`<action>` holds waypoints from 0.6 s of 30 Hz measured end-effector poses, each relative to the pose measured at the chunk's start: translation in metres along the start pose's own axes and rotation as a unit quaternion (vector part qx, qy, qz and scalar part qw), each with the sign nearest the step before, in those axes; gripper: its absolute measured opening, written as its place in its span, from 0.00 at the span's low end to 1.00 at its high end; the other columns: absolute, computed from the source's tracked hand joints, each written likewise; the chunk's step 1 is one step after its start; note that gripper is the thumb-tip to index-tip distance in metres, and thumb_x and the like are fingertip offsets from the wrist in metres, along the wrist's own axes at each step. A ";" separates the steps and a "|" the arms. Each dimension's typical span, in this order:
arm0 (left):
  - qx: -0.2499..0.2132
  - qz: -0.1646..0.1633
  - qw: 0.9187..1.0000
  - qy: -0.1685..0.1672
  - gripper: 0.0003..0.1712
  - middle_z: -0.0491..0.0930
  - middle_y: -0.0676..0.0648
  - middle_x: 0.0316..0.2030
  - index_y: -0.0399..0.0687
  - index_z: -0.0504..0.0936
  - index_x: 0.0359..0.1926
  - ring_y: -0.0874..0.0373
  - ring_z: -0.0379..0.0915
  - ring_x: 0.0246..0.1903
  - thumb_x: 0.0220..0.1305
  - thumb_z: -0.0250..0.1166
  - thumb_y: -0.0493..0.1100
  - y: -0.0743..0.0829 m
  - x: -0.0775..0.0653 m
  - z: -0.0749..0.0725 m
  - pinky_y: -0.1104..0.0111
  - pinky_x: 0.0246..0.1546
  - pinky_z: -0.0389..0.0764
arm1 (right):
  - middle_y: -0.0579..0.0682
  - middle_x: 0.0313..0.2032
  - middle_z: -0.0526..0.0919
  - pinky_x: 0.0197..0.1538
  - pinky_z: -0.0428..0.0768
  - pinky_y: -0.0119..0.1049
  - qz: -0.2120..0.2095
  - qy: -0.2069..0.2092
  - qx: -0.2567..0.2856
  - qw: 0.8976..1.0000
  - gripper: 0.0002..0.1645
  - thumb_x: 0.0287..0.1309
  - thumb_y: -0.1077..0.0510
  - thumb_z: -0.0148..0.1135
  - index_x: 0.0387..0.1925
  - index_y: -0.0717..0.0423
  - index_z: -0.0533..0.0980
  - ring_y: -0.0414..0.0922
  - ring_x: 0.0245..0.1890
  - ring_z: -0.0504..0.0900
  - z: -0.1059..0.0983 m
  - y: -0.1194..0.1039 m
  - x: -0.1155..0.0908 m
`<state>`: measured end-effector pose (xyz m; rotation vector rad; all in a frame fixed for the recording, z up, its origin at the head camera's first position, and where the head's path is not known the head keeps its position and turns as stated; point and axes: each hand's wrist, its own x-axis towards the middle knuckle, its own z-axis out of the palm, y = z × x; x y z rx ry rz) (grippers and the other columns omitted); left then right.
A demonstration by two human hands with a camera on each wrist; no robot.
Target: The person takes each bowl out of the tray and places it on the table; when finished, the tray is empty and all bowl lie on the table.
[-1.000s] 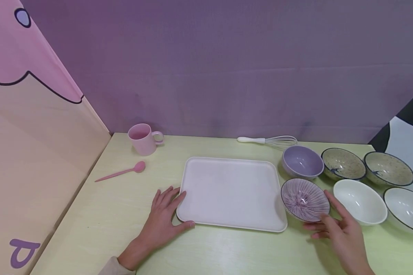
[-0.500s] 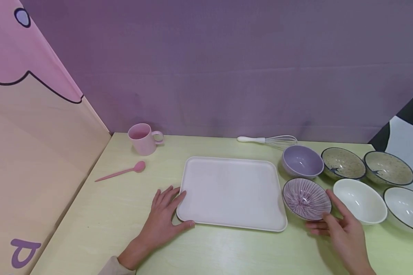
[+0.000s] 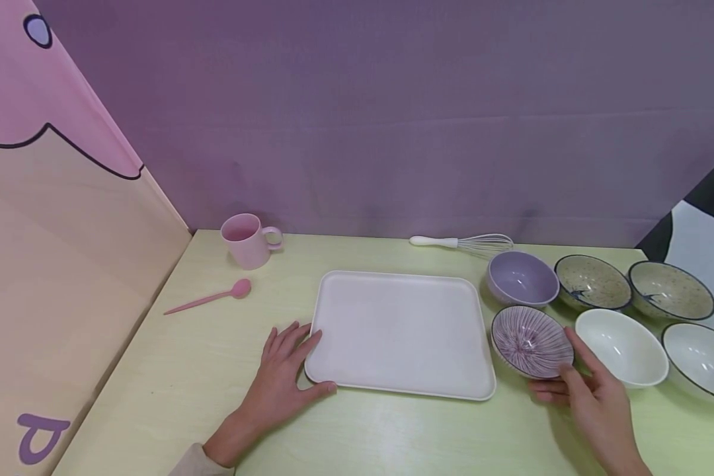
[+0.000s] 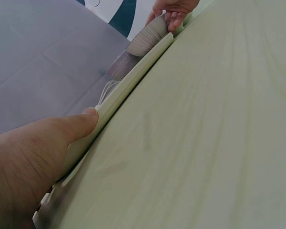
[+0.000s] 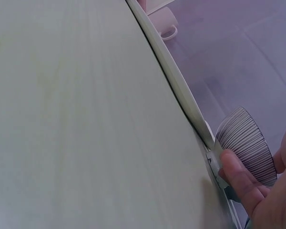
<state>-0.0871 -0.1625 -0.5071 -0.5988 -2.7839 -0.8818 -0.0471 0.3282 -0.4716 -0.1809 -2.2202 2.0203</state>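
Observation:
A small bowl with fine purple stripes (image 3: 529,340) is at the right end of a white rectangular tray (image 3: 398,334). My right hand (image 3: 601,403) grips this bowl at its near right side, thumb at the rim and fingers under the wall. From the right wrist view, fingers reach beneath the striped outside of the bowl (image 5: 245,145), which sits close by the tray's end. My left hand (image 3: 282,377) rests at the tray's near left corner with fingers extended along the left rim. Its thumb lies against the front edge; the left wrist view shows that thumb (image 4: 81,125) on the rim.
Beyond the striped bowl stands a plain purple bowl (image 3: 522,281). Two speckled bowls (image 3: 592,281) and two white bowls (image 3: 621,347) fill the right side. A whisk (image 3: 443,242) lies at the back edge. Left of the tray are a pink mug (image 3: 248,244) and a pink spoon (image 3: 214,299).
The striped bowl has shifted slightly right and away from me, and my right hand has moved right with it. My left hand and the tray look unchanged.

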 end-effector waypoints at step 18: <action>0.001 0.009 1.000 -0.002 0.51 0.70 0.36 0.79 0.45 0.74 0.80 0.34 0.58 0.81 0.69 0.72 0.70 0.001 0.001 0.000 0.34 0.85 0.46 | 0.45 0.30 0.94 0.32 0.92 0.33 0.007 0.017 -0.206 0.978 0.42 0.88 0.55 0.51 0.91 0.35 0.49 0.39 0.26 0.92 -0.002 -0.011 -0.011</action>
